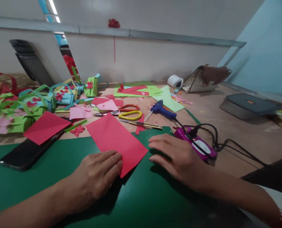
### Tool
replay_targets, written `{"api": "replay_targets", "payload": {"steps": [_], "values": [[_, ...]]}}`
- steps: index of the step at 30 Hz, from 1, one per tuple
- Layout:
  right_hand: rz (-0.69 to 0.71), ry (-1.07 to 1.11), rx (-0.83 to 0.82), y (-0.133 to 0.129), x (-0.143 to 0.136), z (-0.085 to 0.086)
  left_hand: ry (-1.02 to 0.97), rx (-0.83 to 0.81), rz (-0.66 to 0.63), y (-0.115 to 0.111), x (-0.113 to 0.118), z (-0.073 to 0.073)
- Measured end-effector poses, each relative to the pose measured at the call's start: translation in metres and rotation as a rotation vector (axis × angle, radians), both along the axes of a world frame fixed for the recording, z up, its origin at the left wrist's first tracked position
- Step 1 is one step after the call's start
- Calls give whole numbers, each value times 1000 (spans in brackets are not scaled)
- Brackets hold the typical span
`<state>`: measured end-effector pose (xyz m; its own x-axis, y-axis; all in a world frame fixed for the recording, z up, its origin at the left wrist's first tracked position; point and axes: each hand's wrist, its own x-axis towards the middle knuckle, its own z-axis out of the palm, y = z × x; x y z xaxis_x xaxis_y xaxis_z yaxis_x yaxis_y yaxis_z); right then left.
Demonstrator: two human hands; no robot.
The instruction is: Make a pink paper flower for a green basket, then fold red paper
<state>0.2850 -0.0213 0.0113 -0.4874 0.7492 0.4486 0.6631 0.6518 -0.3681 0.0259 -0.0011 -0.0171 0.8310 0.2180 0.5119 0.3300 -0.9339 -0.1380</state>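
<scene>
My feed is softly, rather dimly lit, with a slit (52, 7) glaring at upper left; shadows pool beneath my left hand (99, 175) and right hand (175, 155); edges stretch and blur.

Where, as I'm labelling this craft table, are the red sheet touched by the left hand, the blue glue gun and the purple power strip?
Red sheet (120, 139): head view, middle of its uncovered face.
Blue glue gun (163, 110): head view, its body.
Purple power strip (203, 146): head view, its pale top panel.

The red sheet (114, 136) looks like matt paper, the green mat (143, 202) smooth, slightly glossy.
</scene>
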Motion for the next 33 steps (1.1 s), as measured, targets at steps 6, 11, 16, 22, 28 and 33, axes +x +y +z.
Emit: {"api": "replay_targets", "payload": {"steps": [6, 11, 16, 22, 28, 33], "values": [[279, -268, 229, 1, -25, -15, 15, -68, 23, 0, -3, -10], [354, -311, 127, 5, -35, -19, 45, -128, 61, -12, -8, -12], [358, -316, 127, 6, -39, -17, -61, -160, 65, -15, -6, -10], [441, -277, 105, 9, -44, -21, -93, -233, 61, -16, -1, -8], [389, -193, 34, 10, -44, -25, -155, -306, 115, -13, -2, -11], [296, -139, -76, 10, -49, -26, -204, -468, 139, -14, -1, -10]]}}
